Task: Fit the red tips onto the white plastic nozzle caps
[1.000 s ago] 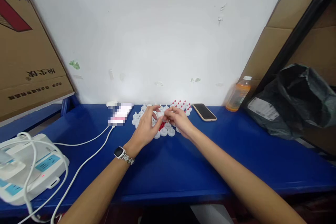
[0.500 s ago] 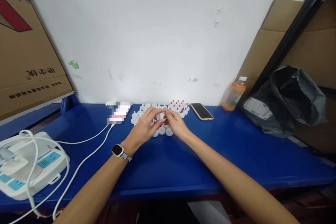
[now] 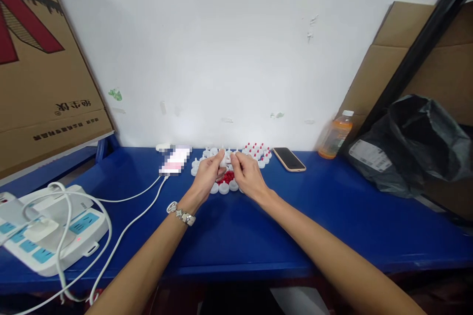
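Note:
Several white nozzle caps lie on the blue table around a small heap of red tips. At the back right of this group stand white caps with red tips on their nozzles. My left hand is closed around a white nozzle cap, held just above the others. Against the right side of that cap, my right hand pinches with thumb and bent fingers. Whatever sits between those fingertips is hidden.
A phone lies right of the caps, and a blurred-out device with cables lies left. A power strip is at the front left. An orange drink bottle and a dark plastic bag stand at the right.
My left hand has turned and closed more tightly around the cap, uncovering the red heap below. My right fingers have curled in closer to the cap. The view has shifted slightly.

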Demonstrator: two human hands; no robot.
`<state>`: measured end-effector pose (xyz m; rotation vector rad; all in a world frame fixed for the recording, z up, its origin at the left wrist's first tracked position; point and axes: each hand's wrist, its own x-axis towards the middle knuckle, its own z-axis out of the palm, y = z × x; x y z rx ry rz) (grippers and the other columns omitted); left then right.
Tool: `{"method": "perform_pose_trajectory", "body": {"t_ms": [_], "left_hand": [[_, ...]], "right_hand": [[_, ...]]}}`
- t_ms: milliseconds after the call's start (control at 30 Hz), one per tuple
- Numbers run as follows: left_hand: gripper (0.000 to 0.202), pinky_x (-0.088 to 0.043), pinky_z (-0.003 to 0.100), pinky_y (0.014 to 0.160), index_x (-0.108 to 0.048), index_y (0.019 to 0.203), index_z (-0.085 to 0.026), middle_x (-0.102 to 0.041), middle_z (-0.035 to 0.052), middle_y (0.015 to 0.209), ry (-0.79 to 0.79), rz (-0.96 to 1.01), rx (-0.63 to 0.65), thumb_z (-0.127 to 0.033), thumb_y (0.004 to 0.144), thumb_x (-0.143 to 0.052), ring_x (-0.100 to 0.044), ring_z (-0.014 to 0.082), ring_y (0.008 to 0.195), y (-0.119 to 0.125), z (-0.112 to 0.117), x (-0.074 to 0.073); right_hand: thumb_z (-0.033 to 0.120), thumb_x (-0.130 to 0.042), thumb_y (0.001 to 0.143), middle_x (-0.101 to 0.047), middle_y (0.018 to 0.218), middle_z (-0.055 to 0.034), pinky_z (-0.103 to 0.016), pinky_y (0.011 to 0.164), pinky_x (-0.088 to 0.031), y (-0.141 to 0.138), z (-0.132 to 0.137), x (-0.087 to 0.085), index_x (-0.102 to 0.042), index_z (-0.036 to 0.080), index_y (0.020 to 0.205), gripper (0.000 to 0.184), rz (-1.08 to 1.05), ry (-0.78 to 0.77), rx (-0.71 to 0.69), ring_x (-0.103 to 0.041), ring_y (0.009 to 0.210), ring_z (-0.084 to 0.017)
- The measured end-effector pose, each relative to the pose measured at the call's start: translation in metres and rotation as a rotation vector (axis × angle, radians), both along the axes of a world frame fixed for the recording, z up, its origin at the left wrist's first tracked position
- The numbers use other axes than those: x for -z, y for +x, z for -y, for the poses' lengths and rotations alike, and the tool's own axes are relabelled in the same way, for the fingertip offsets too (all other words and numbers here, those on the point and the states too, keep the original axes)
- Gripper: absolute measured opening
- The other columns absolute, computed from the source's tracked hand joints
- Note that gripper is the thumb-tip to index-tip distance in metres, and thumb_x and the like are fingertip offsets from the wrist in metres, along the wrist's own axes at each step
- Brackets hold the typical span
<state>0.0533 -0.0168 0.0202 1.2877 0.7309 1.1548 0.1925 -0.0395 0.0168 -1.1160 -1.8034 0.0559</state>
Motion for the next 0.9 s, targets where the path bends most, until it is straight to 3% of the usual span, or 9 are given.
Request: {"method": "perform_pose_trajectory", "body": {"t_ms": [200, 333, 433, 533, 667, 800, 900], "left_hand": [[0.053, -0.019, 0.021, 0.043, -0.035, 0.062, -0.021, -0.025, -0.0097, 0.05, -0.075, -0.02, -0.037, -0.062, 0.08, -0.064, -0.021, 0.0045, 0.043, 0.002, 0.001, -0.002], [0.049, -0.033, 0.022, 0.049, -0.046, 0.066, -0.018, -0.036, -0.0058, 0.054, 0.229, -0.123, -0.206, -0.062, 0.085, -0.058, -0.036, 0.0081, 0.049, -0.009, -0.004, -0.004], [0.04, -0.042, 0.023, 0.061, -0.062, 0.092, -0.018, -0.053, -0.001, 0.068, 0.482, -0.185, -0.401, -0.055, 0.095, -0.047, -0.051, 0.0122, 0.065, -0.027, -0.013, -0.004], [0.036, -0.045, 0.024, 0.068, -0.061, 0.115, -0.021, -0.063, 0.0026, 0.086, 0.553, -0.418, -0.343, -0.048, 0.096, -0.049, -0.059, 0.0144, 0.078, -0.038, -0.019, 0.0], [0.037, -0.047, 0.026, 0.072, -0.058, 0.123, -0.024, -0.064, 0.0034, 0.094, 0.609, -0.584, -0.245, -0.046, 0.095, -0.052, -0.061, 0.0164, 0.085, -0.034, -0.016, 0.005], [0.037, -0.047, 0.027, 0.069, -0.059, 0.121, -0.023, -0.062, 0.0013, 0.086, 0.606, -0.649, -0.179, -0.046, 0.093, -0.054, -0.059, 0.0149, 0.073, -0.024, -0.008, 0.007], [0.038, -0.048, 0.027, 0.068, -0.058, 0.122, -0.024, -0.063, 0.0013, 0.088, 0.61, -0.631, -0.141, -0.047, 0.092, -0.056, -0.057, 0.0135, 0.069, -0.012, -0.003, 0.006]], "right_hand": [[0.03, -0.034, 0.1, -0.05, 0.07, -0.0017, -0.032, 0.072, -0.034, -0.001, -0.003, 0.001, -0.037, 0.022, 0.071, 0.031, 0.131, 0.063, 0.027, -0.044, 0.07, -0.017], [0.042, -0.031, 0.1, -0.038, 0.057, 0.0034, -0.03, 0.061, -0.031, 0.003, -0.005, -0.002, -0.034, 0.023, 0.065, 0.041, -0.187, -0.206, -0.08, -0.036, 0.056, -0.013], [0.048, -0.031, 0.098, -0.032, 0.055, 0.0049, -0.029, 0.057, -0.029, 0.015, -0.007, -0.001, -0.03, 0.023, 0.061, 0.045, -0.34, -0.342, -0.128, -0.031, 0.052, -0.012], [0.046, -0.041, 0.096, -0.037, 0.055, 0.0045, -0.028, 0.057, -0.027, 0.022, -0.011, 0.003, -0.034, 0.022, 0.06, 0.043, -0.155, -0.349, -0.087, -0.035, 0.054, -0.012], [0.035, -0.05, 0.092, -0.058, 0.071, -0.0001, -0.03, 0.071, -0.035, 0.023, -0.016, 0.007, -0.057, 0.02, 0.07, 0.028, 0.099, -0.29, -0.056, -0.051, 0.071, -0.015], [0.034, -0.042, 0.095, -0.064, 0.08, -0.0019, -0.029, 0.076, -0.04, 0.035, -0.017, 0.002, -0.066, 0.02, 0.091, 0.029, -0.158, -0.361, -0.137, -0.056, 0.079, -0.016], [0.043, -0.052, 0.091, -0.064, 0.076, -0.0011, -0.028, 0.071, -0.043, 0.045, -0.014, -0.004, -0.066, 0.018, 0.095, 0.029, -0.406, -0.435, -0.244, -0.056, 0.072, -0.015]]}}
